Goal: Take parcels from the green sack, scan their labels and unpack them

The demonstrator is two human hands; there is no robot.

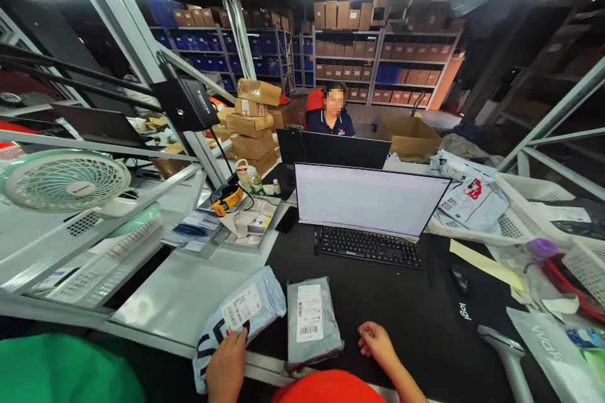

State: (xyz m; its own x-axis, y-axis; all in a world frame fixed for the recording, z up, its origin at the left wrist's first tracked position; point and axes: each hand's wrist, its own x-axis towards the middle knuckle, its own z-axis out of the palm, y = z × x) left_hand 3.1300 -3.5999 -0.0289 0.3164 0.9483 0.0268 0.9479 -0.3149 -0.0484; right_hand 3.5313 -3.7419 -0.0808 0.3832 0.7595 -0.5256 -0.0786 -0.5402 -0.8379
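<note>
One smooth black desktop [378,293], then one flat, lit monitor [368,195]. Nearer, two of crinkled plastic, side by side: one long, slanted printed parcel [258,322], one squarish grey parcel [312,349]. Both bare: left hand [229,362] on the printed parcel, clasped or merely resting impossible to tell; right hand [377,341] near the grey parcel, loosely half-open. Stuck on both, two rectangular barcode labels [309,312].

Monitor [371,198] txt: too small | scanner [512,365]: cut btm | bag [255,316]: pt hid by L hand [227,362]
</note>
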